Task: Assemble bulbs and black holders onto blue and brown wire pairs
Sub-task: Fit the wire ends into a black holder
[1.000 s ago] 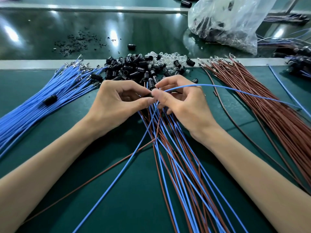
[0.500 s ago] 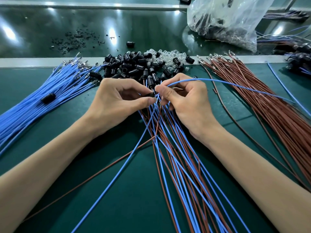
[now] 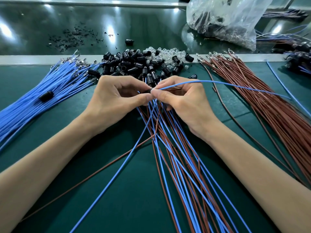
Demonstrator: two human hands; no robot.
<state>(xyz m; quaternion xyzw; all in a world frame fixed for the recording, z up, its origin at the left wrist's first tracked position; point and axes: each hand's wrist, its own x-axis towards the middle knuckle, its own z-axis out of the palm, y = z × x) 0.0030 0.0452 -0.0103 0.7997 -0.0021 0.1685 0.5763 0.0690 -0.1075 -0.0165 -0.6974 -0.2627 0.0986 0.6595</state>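
Pushing a blue wire (image 3: 218,84) into a black holder (image 3: 148,90), I think. My left hand (image 3: 116,101) pinches the holder; my right hand (image 3: 181,100) pinches the wire, right beside it. Next I need a gentle, straight push.

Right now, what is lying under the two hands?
Under the left hand and right hand lies a fan of mixed blue and brown wires on the green mat. Their upper ends are covered.
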